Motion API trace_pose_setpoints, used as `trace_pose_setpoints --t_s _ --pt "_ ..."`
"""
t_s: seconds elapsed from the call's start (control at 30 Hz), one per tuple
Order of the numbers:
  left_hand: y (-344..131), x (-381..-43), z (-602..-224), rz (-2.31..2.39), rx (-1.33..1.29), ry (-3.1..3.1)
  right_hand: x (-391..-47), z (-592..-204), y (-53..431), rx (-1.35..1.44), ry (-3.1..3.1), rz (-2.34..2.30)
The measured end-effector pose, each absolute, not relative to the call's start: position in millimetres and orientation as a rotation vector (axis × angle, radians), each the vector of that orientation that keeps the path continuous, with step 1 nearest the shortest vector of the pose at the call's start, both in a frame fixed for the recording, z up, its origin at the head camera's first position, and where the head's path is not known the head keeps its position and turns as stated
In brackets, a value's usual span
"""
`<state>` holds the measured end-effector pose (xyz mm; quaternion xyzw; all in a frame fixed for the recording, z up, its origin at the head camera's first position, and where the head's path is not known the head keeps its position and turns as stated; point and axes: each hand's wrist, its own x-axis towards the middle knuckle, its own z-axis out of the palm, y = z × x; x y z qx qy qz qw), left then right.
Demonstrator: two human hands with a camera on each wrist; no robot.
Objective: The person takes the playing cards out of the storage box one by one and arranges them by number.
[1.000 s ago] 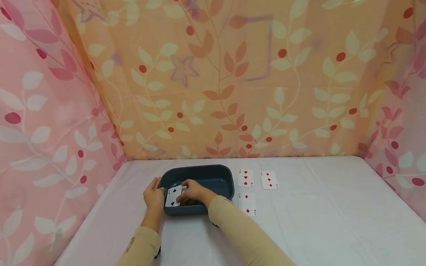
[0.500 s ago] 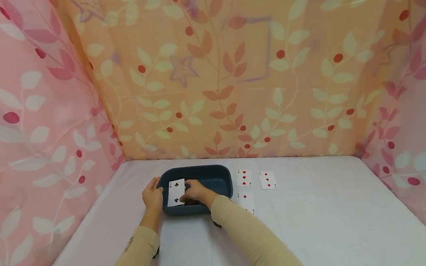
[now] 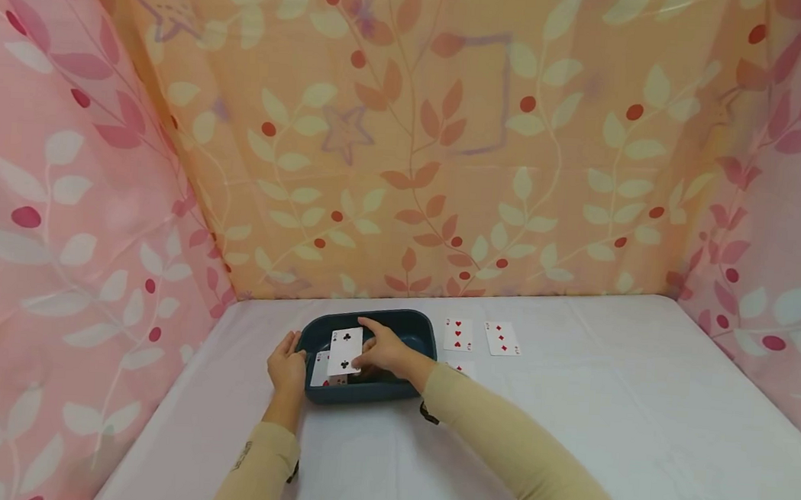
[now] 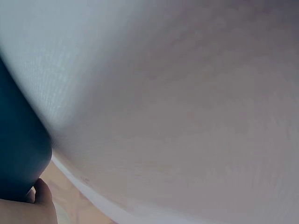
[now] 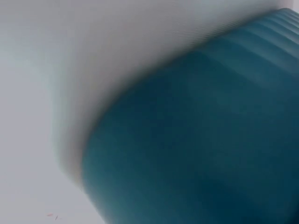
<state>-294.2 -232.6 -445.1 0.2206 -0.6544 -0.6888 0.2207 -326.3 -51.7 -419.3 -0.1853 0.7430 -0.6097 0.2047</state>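
My right hand (image 3: 389,352) pinches a two of clubs (image 3: 344,351) by its right edge, over the dark teal plastic bin (image 3: 364,392). Below it in the bin lies another card (image 3: 320,367) with red heart pips, partly covered. At the bin's left end my left hand (image 3: 287,363) holds the wall, thumb at the rim and fingers along the outside. In the left wrist view, part of the left hand (image 4: 32,207) shows against the bin's wall (image 4: 21,140). The right wrist view is filled mostly by the bin's ribbed outer wall (image 5: 196,130); the right hand is hidden there.
Right of the bin, a three of hearts (image 3: 459,335) and a three of diamonds (image 3: 502,338) lie face up on the white table (image 3: 605,400). A two of diamonds (image 3: 460,368) is mostly hidden by the right sleeve. Patterned cloth (image 3: 405,166) walls the back and sides.
My right hand has lifted the two of clubs from the bin's left end and moved it right, uncovering the heart card. The right sleeve covers more of the two of diamonds. The left hand stays put.
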Motion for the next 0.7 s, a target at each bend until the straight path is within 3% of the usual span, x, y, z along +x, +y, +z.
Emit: trace_pose_setpoints --t_s 0.7 --pt "-230.7 -288.1 -442.1 -1.946 0.611 -1.793 -316.5 -405.1 3.3 -0.501 2.065 -1.750"
